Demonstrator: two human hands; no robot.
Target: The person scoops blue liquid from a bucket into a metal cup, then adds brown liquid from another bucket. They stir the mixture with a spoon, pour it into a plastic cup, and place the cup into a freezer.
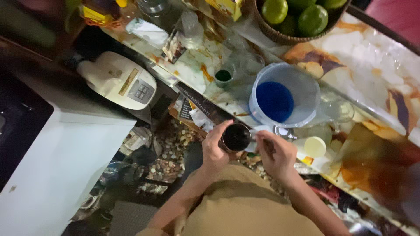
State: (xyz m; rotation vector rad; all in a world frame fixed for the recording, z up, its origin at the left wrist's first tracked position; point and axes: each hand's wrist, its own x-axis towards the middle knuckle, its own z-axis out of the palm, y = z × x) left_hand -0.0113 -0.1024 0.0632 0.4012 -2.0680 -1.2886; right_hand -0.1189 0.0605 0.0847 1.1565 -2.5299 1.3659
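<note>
Wrapped around a dark cup (236, 137), the left hand (214, 150) holds it at the counter (372, 65) edge, just below a clear jug (284, 95) with a blue bottom. Right hand (276, 154) sits beside the cup — fingers curled, whether pinching anything I cannot tell. Near it lies a pale lid (315, 146); farther up, a basket of limes (302, 17); left — a white rice cooker (118, 81).

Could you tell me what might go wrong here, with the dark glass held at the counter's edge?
1. The left hand holds the glass of dark liquid past the counter edge; a slip could drop it to the floor.
2. The right hand works close to the rim and could tip the glass.
3. The jug with blue contents and a small cup stand close by; an elbow might knock them.
</note>
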